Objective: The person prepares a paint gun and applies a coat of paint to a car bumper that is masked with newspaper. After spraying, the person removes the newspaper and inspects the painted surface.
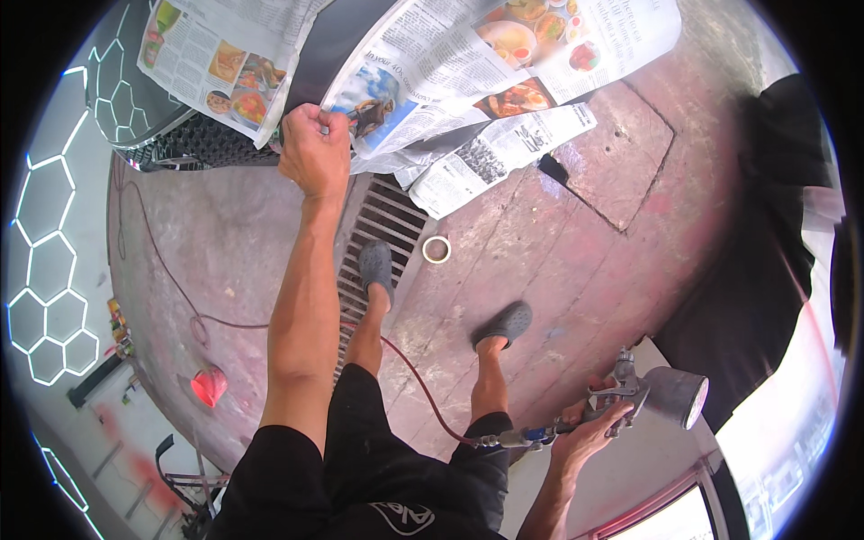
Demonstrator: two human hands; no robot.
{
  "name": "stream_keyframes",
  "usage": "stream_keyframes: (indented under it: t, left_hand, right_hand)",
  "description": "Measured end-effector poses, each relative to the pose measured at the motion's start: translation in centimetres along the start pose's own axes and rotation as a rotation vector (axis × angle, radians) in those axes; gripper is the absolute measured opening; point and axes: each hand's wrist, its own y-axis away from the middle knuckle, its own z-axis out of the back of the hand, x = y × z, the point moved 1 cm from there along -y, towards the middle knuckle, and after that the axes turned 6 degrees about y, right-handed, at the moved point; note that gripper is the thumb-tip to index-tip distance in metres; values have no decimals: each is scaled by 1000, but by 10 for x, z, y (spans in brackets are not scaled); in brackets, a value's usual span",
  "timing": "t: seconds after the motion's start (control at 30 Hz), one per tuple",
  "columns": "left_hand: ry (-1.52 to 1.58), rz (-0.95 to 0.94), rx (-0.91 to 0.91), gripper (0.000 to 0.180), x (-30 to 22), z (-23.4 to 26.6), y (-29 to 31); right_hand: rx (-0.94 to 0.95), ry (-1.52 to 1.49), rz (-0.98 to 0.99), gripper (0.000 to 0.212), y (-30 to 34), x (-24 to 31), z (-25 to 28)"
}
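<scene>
My left hand (315, 151) is closed at the lower end of a dark glossy car panel (335, 49), between two masking sheets. Whatever its fingers hold is hidden. Left of it hangs a newspaper sheet (202, 49); a larger newspaper sheet (432, 76) covers the body on the right. At the lower right, my right hand (580, 436) grips a metal spray gun (621, 393), held well away from the panel. A grey paint cup (670, 396) is fixed to the gun, and a red air hose (409, 364) runs to its handle.
A floor grating (382, 220) passes under my left foot. Beside it lies a roll of masking tape (426, 250). The hose crosses the stained floor near a red container (208, 387). Black sheeting (747, 315) hangs at the right. A loose newspaper piece (495, 162) droops near the floor.
</scene>
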Motion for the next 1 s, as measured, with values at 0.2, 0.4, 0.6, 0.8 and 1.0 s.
stream_keyframes:
  t: [0.2, 0.4, 0.6, 0.8, 1.0]
  left_hand:
    - [-21, -2, -12, 17, -1, -4, 2]
    - [29, -108, 41, 19, -19, -11, 11]
    - [113, -134, 92, 19, -75, -12, 46]
    - [297, -81, 88, 20, -144, 2, 51]
    - [492, -174, 68, 19, -189, -2, 57]
  right_hand:
    - [7, 10, 16, 64, -6, -5, -3]
    - [0, 16, 17, 63, -9, -6, -9]
    - [12, 13, 23, 64, -14, -8, -1]
    - [5, -49, 10, 64, -18, -11, 9]
    - [15, -49, 24, 65, -16, -14, 16]
